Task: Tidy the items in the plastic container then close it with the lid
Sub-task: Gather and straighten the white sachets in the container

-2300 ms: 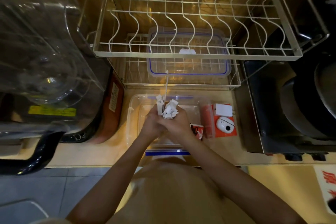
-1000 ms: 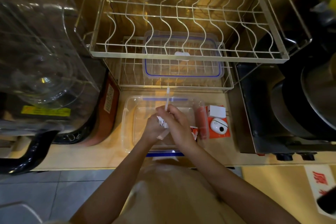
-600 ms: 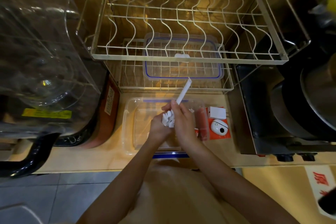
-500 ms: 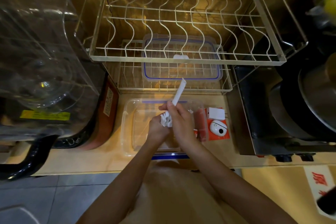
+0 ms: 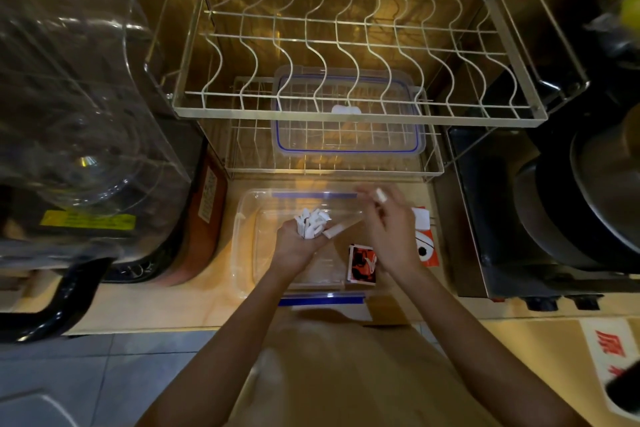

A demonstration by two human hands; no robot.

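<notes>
A clear plastic container (image 5: 244, 243) with blue clips sits on the wooden counter in front of me. Over it, my left hand (image 5: 296, 246) is closed around a bundle of small white packets (image 5: 311, 222) standing upright in the fist. My right hand (image 5: 389, 229) hovers just to the right, blurred, pinching one long white packet (image 5: 341, 228) that slants down toward the bundle. A red and black sachet (image 5: 362, 263) lies at the container's right edge. The clear lid (image 5: 348, 146) with a blue seal rests on the lower shelf of the wire rack behind.
A two-tier wire dish rack (image 5: 346, 114) stands right behind the container. Left of it are a large clear jug (image 5: 69, 97) and a dark appliance. An orange and white box (image 5: 426, 243) lies to the right, beside a black stove with pots (image 5: 571, 211).
My right hand has swung the long white packet from pointing up at the rack down to a slant beside the bundle, and has moved right, apart from my left hand.
</notes>
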